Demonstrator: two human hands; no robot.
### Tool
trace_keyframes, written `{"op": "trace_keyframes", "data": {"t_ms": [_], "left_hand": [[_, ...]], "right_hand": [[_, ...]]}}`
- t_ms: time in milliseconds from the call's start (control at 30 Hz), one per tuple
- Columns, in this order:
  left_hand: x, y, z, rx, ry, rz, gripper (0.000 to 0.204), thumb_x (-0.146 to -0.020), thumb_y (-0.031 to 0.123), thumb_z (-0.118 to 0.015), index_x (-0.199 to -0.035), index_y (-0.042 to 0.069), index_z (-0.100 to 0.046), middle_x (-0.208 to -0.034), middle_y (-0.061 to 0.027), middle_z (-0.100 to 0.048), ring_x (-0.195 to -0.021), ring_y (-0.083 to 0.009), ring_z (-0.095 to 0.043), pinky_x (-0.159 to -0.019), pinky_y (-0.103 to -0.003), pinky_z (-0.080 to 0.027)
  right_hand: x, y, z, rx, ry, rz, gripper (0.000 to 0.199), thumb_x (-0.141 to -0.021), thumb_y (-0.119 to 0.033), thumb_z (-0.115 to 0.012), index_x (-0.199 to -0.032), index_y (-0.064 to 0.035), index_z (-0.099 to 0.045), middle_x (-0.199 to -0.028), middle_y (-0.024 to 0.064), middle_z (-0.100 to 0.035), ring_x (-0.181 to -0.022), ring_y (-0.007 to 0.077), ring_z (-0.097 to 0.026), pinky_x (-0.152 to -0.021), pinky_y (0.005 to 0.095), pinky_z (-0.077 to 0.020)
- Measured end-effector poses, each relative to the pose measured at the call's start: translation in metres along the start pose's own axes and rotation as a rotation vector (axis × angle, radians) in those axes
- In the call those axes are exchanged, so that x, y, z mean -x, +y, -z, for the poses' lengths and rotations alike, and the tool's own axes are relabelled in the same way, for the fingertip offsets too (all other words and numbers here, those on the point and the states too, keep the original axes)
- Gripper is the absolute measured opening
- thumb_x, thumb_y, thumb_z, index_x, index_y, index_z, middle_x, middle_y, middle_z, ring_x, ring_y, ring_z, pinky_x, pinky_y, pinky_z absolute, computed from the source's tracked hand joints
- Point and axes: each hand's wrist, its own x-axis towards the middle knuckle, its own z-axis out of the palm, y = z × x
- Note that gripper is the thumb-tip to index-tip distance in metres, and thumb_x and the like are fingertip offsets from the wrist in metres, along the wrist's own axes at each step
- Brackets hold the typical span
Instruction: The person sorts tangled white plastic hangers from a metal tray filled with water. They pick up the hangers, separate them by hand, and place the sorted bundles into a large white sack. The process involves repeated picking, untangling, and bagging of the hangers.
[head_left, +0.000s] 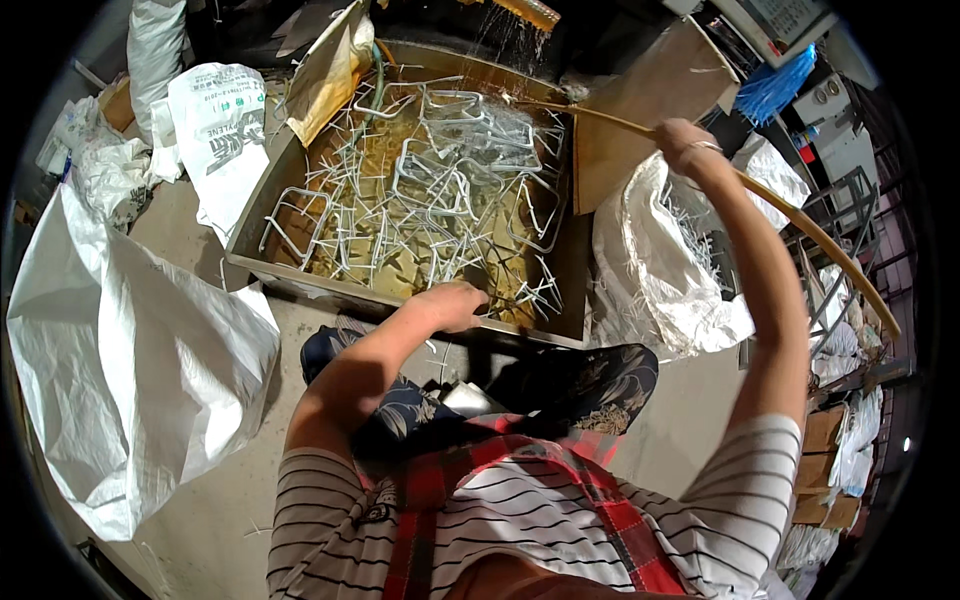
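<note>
Where the tray [325,285] stands: white pieces [462,192] lie inside.
Right hand [684,147]: fingers closed around tan rod or hose [610,119] — right of tray.
Left hand [455,305]: at tray's near rim — fingers curled, cannot tell on what.

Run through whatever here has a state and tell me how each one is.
White pieces: loose, many overlapping
Metal tray: wet inside, loaded
Yellow-brown rod: one end over the tray
Right hand: closed around the rod
Left hand: at the tray's near rim, grip unclear
Right sack: open, contents showing
Left sack: crumpled
</note>
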Motion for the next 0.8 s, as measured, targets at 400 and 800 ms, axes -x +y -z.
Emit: {"op": "trace_keyframes", "data": {"t_ms": [400, 800], "left_hand": [[0.015, -0.032, 0.038, 0.099, 0.163, 0.176, 0.042, -0.082, 0.025, -0.059, -0.116, 0.001, -0.048, -0.113, -0.0195, -0.054, -0.108, -0.0333, -0.051, -0.094, -0.042, -0.038], [0.026, -0.040, 0.027, 0.076, 0.195, 0.138, 0.041, -0.080, 0.023, -0.060, -0.113, 0.002, -0.049, -0.105, -0.0220, -0.058, -0.102, -0.0353, -0.054, -0.089, -0.044, -0.041]], "right_hand": [[-0.179, -0.165, -0.179, -0.005, 0.009, 0.256, 0.015, -0.080, -0.011, -0.055, -0.088, -0.0073, -0.066, -0.088, 0.0103, -0.066, -0.079, 0.0227, -0.065, -0.066, 0.0326, -0.0515], [-0.062, -0.123, -0.169, 0.229, -0.254, 0.633, 0.017, -0.076, -0.012, -0.053, -0.082, -0.0032, -0.067, -0.083, 0.0151, -0.064, -0.075, 0.0279, -0.063, -0.067, 0.0365, -0.0508]]}}
